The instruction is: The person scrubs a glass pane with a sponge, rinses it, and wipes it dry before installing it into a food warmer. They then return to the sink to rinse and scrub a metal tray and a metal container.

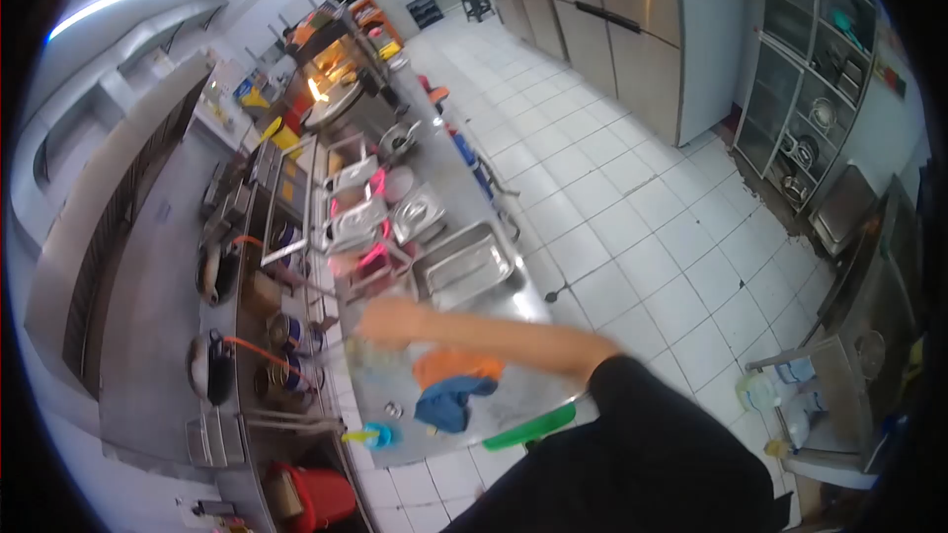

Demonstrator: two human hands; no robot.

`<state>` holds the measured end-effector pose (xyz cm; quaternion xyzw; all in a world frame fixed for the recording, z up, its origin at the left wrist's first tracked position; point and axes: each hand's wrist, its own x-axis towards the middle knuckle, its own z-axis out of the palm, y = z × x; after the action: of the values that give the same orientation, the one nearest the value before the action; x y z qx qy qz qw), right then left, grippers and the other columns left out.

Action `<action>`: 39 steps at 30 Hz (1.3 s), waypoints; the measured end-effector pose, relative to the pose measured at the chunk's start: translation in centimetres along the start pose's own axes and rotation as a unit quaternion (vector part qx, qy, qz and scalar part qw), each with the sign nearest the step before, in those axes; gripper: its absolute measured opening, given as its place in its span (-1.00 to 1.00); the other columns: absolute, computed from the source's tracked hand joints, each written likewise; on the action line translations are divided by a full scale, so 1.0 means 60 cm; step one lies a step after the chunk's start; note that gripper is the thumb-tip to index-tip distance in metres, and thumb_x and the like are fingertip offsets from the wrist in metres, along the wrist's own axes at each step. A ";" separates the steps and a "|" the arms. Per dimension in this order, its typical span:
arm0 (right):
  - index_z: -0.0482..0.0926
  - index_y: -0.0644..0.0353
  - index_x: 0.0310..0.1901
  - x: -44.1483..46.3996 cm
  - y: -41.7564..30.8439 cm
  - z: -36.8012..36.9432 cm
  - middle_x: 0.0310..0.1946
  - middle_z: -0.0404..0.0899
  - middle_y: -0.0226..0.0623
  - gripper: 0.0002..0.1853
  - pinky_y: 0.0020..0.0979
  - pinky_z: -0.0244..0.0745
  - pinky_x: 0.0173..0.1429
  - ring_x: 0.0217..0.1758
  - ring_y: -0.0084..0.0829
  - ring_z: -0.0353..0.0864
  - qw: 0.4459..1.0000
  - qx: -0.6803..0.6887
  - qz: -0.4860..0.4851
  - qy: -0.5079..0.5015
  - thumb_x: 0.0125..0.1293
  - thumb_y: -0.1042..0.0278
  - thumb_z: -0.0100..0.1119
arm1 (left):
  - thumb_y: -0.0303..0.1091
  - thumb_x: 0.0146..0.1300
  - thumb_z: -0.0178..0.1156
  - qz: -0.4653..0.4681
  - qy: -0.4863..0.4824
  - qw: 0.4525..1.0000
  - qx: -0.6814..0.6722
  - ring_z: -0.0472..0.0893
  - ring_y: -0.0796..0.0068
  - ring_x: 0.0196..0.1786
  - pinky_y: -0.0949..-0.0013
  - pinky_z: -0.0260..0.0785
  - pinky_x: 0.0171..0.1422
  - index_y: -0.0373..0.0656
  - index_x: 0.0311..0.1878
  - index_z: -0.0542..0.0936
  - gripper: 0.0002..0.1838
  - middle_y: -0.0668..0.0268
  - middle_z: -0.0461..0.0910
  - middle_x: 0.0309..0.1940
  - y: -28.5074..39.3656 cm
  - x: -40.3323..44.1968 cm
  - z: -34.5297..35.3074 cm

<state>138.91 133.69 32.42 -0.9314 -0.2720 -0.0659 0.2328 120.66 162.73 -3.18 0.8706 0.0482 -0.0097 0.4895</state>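
My right hand (390, 322) reaches out over the steel counter (370, 395), the bare forearm stretched across from a black sleeve. Its fingers are smeared by motion, so I cannot make out whether it holds anything. Just beyond it are an empty-looking steel pan (466, 271) and a cluster of lidded steel containers (419, 211) with pink items between them. Below the forearm lie an orange cloth (456, 367) and a crumpled blue cloth (452, 403). My left hand is out of view.
A small blue cup (377, 435) stands near the counter's end, with a green board edge (530, 426) beside it. Woks (205, 367) sit on the stove side at left. Farther along, a flame (318, 89) burns. A red bucket (321, 496) is below; tall fridges (632, 69) stand across the tiled floor.
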 end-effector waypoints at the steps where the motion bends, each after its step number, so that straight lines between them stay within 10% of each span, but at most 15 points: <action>1: 0.70 0.16 -0.32 -0.004 0.000 -0.002 -0.36 0.66 0.03 -0.63 -0.01 0.57 -0.10 -0.22 0.01 0.69 1.000 0.002 -0.007 0.012 0.43 0.14 -0.06 | -0.18 0.46 -0.09 0.001 -0.013 1.000 0.008 0.44 0.46 -0.53 0.31 0.29 -0.42 -0.22 -0.42 0.50 -0.61 0.28 0.46 -0.62 0.018 0.016 0.045; 5: 0.75 0.15 -0.27 0.002 -0.008 0.036 -0.28 0.69 -0.09 -0.76 -0.14 0.62 -0.16 -0.12 -0.11 0.68 0.994 0.021 0.035 0.100 0.14 0.26 0.16 | -0.15 0.44 -0.08 -0.021 -0.043 0.997 0.058 0.46 0.45 -0.52 0.30 0.31 -0.42 -0.22 -0.38 0.51 -0.63 0.29 0.47 -0.61 0.084 0.035 0.128; 23: 0.74 0.15 -0.34 0.022 0.005 0.046 -0.32 0.69 -0.10 -0.79 -0.20 0.59 -0.14 -0.11 -0.16 0.68 0.993 0.027 0.039 0.107 0.15 0.27 0.15 | -0.05 0.38 -0.03 -0.248 -0.132 0.951 0.132 0.53 0.41 -0.46 0.26 0.40 -0.41 -0.19 -0.22 0.55 -0.63 0.30 0.53 -0.55 0.121 -0.018 0.062; 36: 0.68 0.30 -0.28 0.072 0.073 -0.015 -0.28 0.66 0.12 -0.69 -0.04 0.57 -0.05 -0.17 0.01 0.69 0.955 -0.077 -0.236 -0.163 0.23 0.24 0.02 | 0.02 0.33 0.01 -0.426 -0.255 0.868 -0.028 0.59 0.38 -0.43 0.23 0.47 -0.41 -0.18 -0.11 0.58 -0.57 0.30 0.58 -0.52 -0.131 -0.324 0.206; 37: 0.67 0.32 -0.31 0.070 0.069 -0.020 -0.30 0.66 0.13 -0.64 -0.03 0.56 -0.07 -0.19 0.03 0.68 0.969 -0.010 -0.165 -0.184 0.29 0.19 -0.02 | 0.02 0.13 0.15 -0.407 -0.237 0.882 0.026 0.59 0.36 -0.24 0.18 0.49 -0.29 -0.11 -0.31 0.66 -0.63 0.28 0.59 -0.38 0.109 -0.275 0.131; 39: 0.66 0.35 -0.34 0.049 0.049 -0.047 -0.32 0.65 0.15 -0.58 -0.02 0.55 -0.08 -0.20 0.05 0.67 0.972 0.046 -0.092 -0.213 0.35 0.14 -0.06 | 0.03 0.28 -0.04 -0.167 -0.168 0.971 0.029 0.62 0.39 -0.38 0.21 0.46 -0.38 -0.21 -0.34 0.64 -0.53 0.23 0.60 -0.54 0.099 -0.216 0.086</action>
<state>142.98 131.56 34.46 -0.8832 -0.4028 0.1252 0.2048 108.47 154.30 -0.01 0.8501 0.1099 -0.2386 0.4565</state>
